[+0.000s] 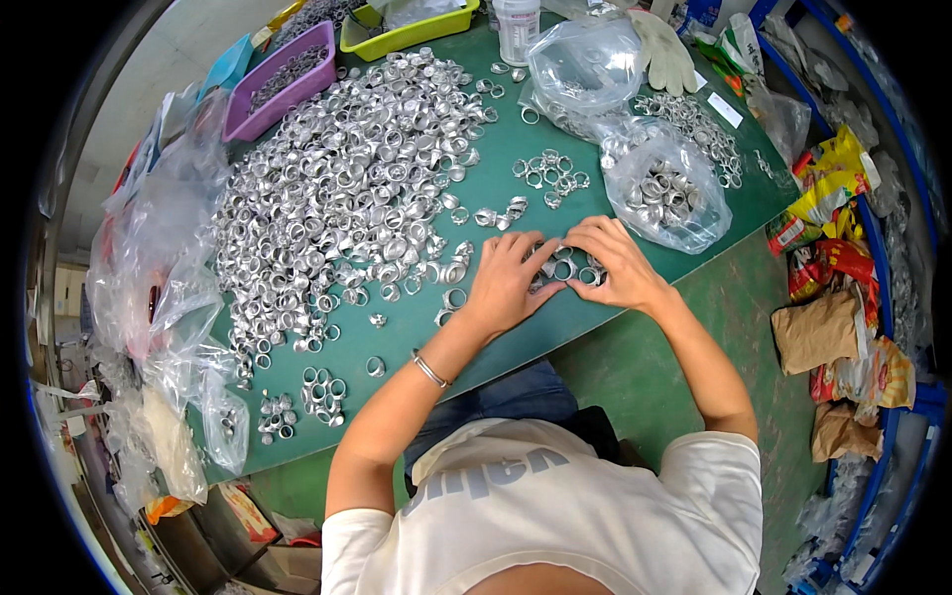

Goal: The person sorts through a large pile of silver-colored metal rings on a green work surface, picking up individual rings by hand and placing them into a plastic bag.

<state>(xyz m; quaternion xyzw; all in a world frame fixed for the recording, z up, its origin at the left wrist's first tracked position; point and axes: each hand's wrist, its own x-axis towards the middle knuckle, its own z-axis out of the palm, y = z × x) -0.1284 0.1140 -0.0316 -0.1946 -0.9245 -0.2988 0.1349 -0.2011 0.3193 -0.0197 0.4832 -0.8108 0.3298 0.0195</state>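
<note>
On the green table (pixel 555 327) my left hand (pixel 508 283) and my right hand (pixel 613 260) lie side by side, fingers curled over a small cluster of silver metal rings (pixel 567 268) between them. Both hands press on or pinch these rings; I cannot tell which hand holds which ring. A thin bracelet (pixel 429 370) circles my left wrist. A large heap of the same silver rings (pixel 347 193) spreads to the left of my hands.
Clear plastic bags with rings (pixel 666 193) lie right of my hands, and another bag (pixel 585 64) behind. Small ring groups (pixel 548 174) (pixel 322 394) dot the table. A purple tray (pixel 278 84), a yellow-green tray (pixel 407 35), a white glove (pixel 662 50) and a white bottle (pixel 517 30) stand at the back. Snack packets (pixel 833 188) pile at right.
</note>
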